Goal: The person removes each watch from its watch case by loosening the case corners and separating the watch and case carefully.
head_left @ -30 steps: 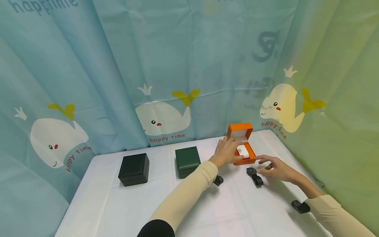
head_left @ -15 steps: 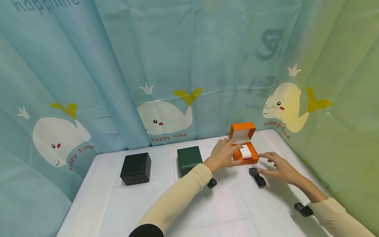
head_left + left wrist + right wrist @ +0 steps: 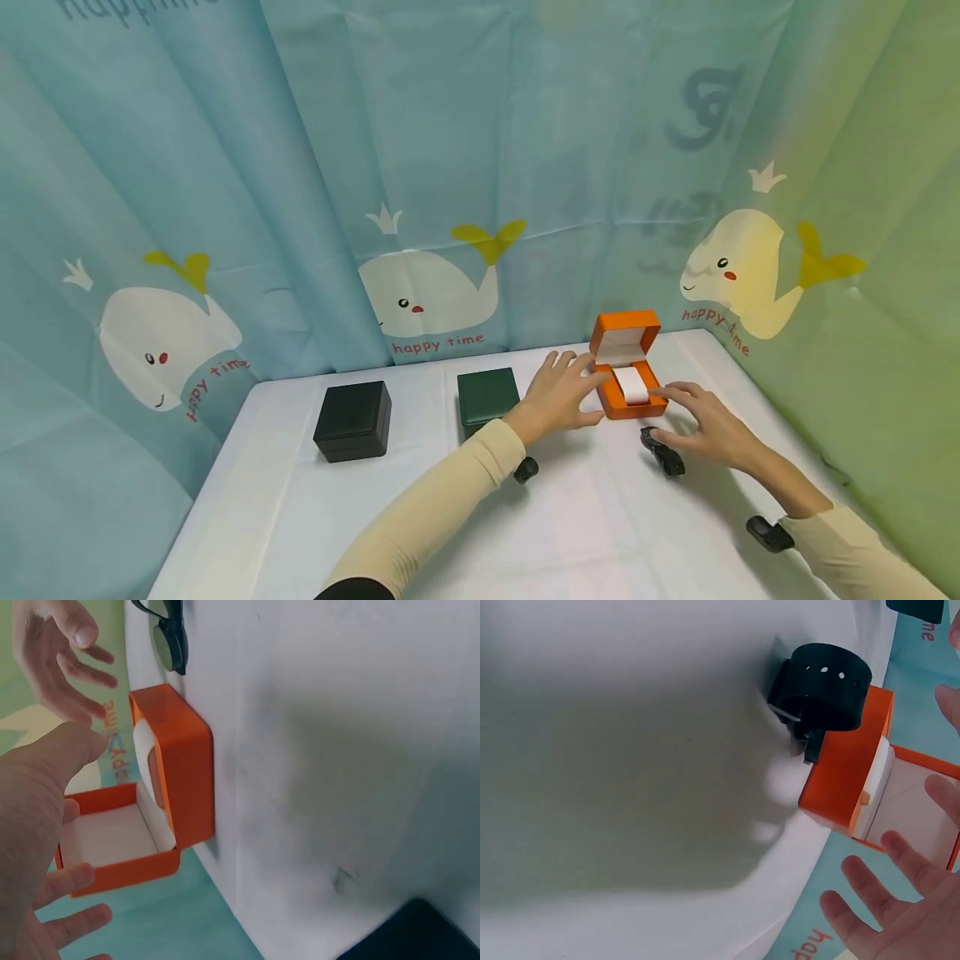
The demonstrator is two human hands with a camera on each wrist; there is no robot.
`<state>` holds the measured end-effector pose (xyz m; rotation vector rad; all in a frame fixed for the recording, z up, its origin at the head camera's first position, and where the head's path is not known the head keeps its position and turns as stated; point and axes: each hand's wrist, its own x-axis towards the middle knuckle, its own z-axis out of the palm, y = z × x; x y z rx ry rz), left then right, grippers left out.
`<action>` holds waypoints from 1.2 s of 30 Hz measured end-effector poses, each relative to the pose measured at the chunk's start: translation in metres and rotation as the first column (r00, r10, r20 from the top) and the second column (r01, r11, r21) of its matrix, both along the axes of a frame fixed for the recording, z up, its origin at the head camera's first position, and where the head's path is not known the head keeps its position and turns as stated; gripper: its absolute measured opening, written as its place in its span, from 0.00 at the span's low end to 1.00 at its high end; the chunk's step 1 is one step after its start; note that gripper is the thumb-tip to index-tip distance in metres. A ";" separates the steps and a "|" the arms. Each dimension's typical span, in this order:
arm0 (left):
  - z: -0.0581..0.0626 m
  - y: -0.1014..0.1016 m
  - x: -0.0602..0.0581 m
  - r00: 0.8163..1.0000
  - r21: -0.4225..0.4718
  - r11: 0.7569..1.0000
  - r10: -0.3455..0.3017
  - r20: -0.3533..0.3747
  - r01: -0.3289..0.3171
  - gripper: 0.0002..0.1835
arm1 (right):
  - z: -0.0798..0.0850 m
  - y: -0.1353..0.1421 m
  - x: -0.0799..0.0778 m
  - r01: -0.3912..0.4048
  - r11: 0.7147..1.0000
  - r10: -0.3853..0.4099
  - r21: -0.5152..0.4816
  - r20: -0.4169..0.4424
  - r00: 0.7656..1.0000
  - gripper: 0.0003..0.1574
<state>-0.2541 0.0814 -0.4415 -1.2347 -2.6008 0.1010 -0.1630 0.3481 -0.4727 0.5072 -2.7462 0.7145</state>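
An orange watch box (image 3: 637, 409) stands with its lid raised at the back right of the table, a white cushion (image 3: 632, 385) inside. My left hand (image 3: 561, 395) is spread just left of it; in the left wrist view the fingers (image 3: 79, 924) hold nothing. My right hand (image 3: 712, 429) hovers at the box's front right, fingers apart and loosely bent. A black wristwatch (image 3: 663, 452) lies in front of the box, its strap looped. My right thumb tip overlaps its top in the head view; whether they touch, I cannot tell. The right wrist view shows the watch (image 3: 821, 686) free of the visible fingers.
A dark green box (image 3: 487, 396) sits closed behind my left forearm, partly covered by it. Farther left is a closed black box (image 3: 352, 421). A patterned curtain (image 3: 420, 167) borders the white table (image 3: 285, 517) at the back and right.
My left hand has drawn away from the orange box to the left, uncovering the cushion. My right thumb has come closer to the watch. The head view has shifted slightly.
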 end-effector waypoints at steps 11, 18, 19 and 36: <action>0.006 -0.028 -0.002 1.000 0.029 0.999 -0.014 -0.026 0.015 0.31 | 0.007 -0.013 -0.009 -0.032 0.999 0.033 0.026 -0.044 0.998 0.44; 0.006 -0.044 -0.004 1.000 0.041 0.999 0.009 -0.020 -0.008 0.31 | 0.012 -0.022 -0.015 -0.055 0.998 0.054 0.026 0.016 0.998 0.46; 0.006 -0.046 -0.004 1.000 0.042 0.999 0.013 -0.019 -0.012 0.32 | 0.012 -0.023 -0.015 -0.058 0.998 0.058 0.024 0.012 0.998 0.46; 0.008 -0.094 -0.008 0.998 0.107 0.993 0.058 -0.007 -0.057 0.31 | 0.025 -0.055 -0.039 -0.225 0.973 0.227 -0.053 0.034 0.973 0.50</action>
